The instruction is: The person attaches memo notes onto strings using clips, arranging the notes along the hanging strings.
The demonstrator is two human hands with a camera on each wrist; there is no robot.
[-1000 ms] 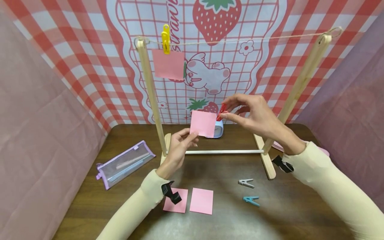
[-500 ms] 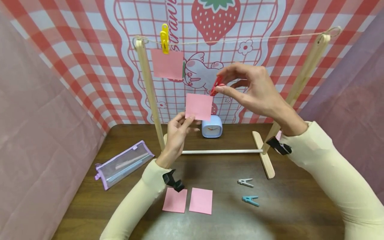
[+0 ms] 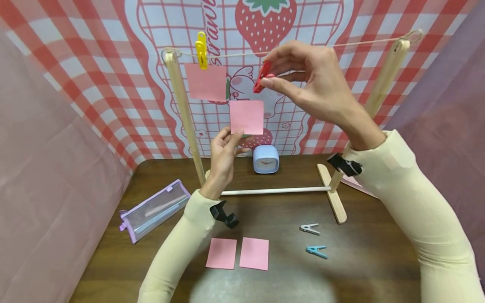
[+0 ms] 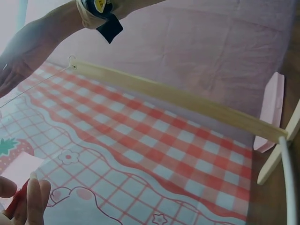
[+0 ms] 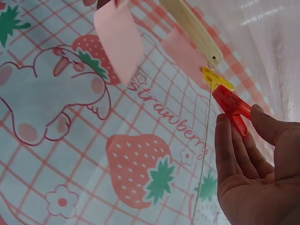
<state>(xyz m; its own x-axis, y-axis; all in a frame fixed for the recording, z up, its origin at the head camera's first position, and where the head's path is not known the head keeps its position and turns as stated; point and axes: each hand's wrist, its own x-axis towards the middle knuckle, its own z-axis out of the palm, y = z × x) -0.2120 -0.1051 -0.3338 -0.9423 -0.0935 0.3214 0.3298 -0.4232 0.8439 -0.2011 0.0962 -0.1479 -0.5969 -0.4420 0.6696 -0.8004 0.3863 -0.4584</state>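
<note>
My left hand [image 3: 222, 153] pinches a square pink sticky note [image 3: 246, 117] by its lower edge and holds it upright below the string line [image 3: 231, 55]. Above and right of that note, my right hand [image 3: 308, 80] pinches a red clothespin [image 3: 261, 77] between thumb and fingers. In the right wrist view the red clothespin [image 5: 229, 105] points toward the string, apart from the held note [image 5: 119, 40]. A yellow clothespin [image 3: 201, 50] on the string holds another pink note [image 3: 206, 83] near the left post.
Two pink notes [image 3: 221, 253] lie on the table, left of a grey clothespin [image 3: 310, 229] and a teal clothespin [image 3: 316, 251]. Wooden posts [image 3: 184, 113] joined by a white rod [image 3: 276, 191] carry the string. Behind stands a blue clock [image 3: 266, 159]; a pencil pouch [image 3: 155, 210] lies left.
Both hands have risen toward the string, the left with the pink note and the right with the red clothespin. The clothespin has moved away from the note's edge to above it.
</note>
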